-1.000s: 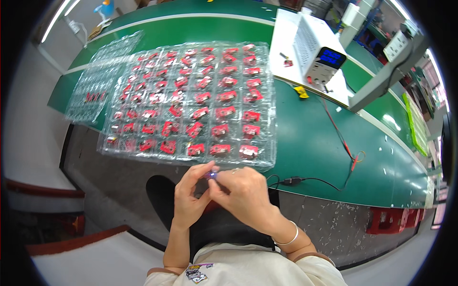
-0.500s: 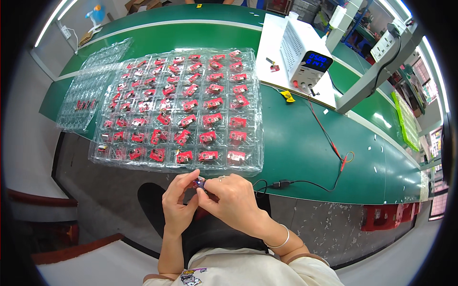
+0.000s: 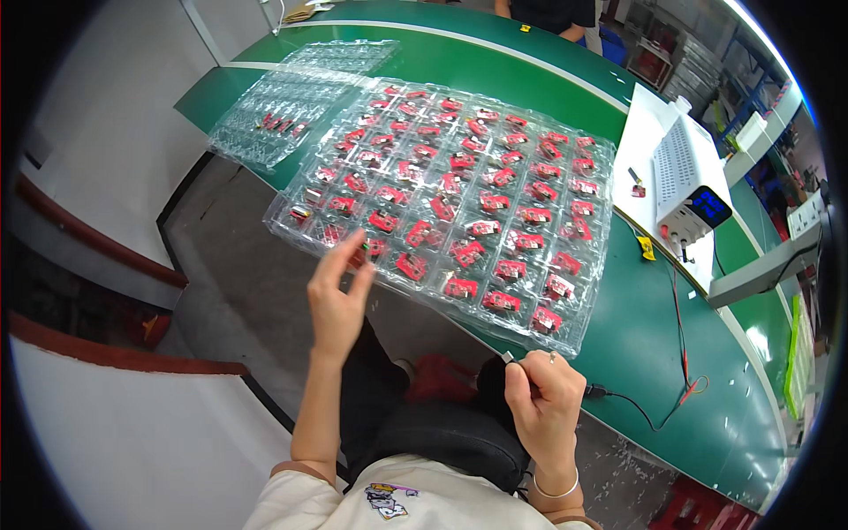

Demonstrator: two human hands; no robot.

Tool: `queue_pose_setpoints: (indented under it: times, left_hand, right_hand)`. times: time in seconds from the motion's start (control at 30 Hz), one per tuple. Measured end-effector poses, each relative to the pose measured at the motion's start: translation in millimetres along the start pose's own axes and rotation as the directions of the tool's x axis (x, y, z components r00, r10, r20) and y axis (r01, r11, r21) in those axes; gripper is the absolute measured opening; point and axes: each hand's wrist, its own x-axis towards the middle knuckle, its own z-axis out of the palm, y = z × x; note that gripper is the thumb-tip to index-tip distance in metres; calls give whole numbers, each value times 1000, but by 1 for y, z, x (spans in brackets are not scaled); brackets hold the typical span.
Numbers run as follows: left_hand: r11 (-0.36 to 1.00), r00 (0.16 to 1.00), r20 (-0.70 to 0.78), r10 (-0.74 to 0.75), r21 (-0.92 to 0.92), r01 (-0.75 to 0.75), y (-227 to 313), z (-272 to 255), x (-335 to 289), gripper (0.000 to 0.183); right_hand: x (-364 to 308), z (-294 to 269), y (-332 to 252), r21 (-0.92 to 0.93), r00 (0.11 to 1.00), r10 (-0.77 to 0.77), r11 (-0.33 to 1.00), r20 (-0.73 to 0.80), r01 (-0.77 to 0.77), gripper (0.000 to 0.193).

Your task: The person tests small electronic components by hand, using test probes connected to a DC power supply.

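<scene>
My left hand (image 3: 336, 305) is at the front left edge of a clear plastic blister tray (image 3: 281, 215). Thumb and forefinger pinch a small red circuit board (image 3: 358, 257), partly hidden by the fingers, over a front pocket. Similar red boards (image 3: 502, 301) lie in rows in the tray's pockets. My right hand (image 3: 548, 393) is closed round a cable plug, whose metal tip (image 3: 507, 357) pokes out beside the thumb. That hand is just off the table edge, close to the tray's front right corner.
Behind the filled tray, to the left, lies another clear tray (image 3: 252, 115) with a few red boards. On a white board at right stands a power supply (image 3: 680, 177) with a lit display. Red and black leads (image 3: 686, 353) trail over the green table. A person (image 3: 552, 13) is across the table.
My hands were together at the tray's front edge and have moved apart. The left carried the red board leftward to the tray; the right drew away with the plug. The view has turned left.
</scene>
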Motion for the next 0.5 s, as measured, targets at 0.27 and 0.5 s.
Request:
queue_pose_setpoints:
  times: [0.27, 0.5]
  left_hand:
    - [899, 978, 209, -23, 432, -71, -55, -44, 51, 35]
    - [818, 983, 139, 122, 547, -179, -85, -72, 92, 23]
  right_hand:
    - [3, 13, 2, 20, 999, 29, 999, 40, -30, 18]
    - [3, 11, 4, -9, 995, 67, 998, 72, -67, 18]
